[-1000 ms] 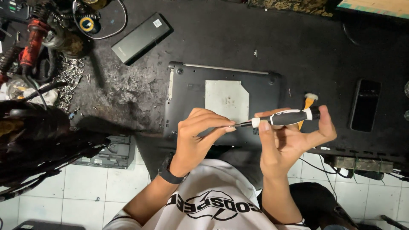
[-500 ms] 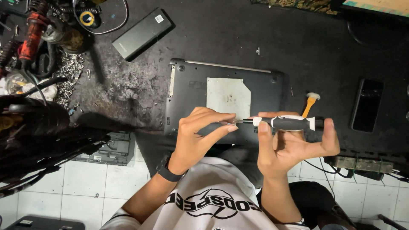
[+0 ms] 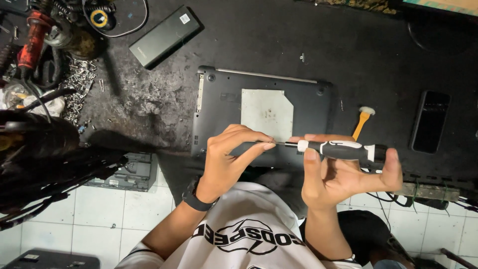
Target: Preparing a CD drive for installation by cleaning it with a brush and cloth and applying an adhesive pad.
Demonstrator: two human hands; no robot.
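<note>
My right hand grips a black-and-white screwdriver by its handle, held level above the near edge of the table. The fingertips of my left hand pinch the screwdriver's thin metal shaft at its tip. Just beyond both hands lies a dark laptop, underside up, with a pale square panel in its middle. A black watch sits on my left wrist.
A small brush with an orange handle lies right of the laptop, a black phone further right. A black slab-shaped device lies at the back left near loose screws, cables and tools. White floor tiles show below.
The screwdriver has levelled out and shifted slightly right in my right hand. My left fingers stay pinched on its tip.
</note>
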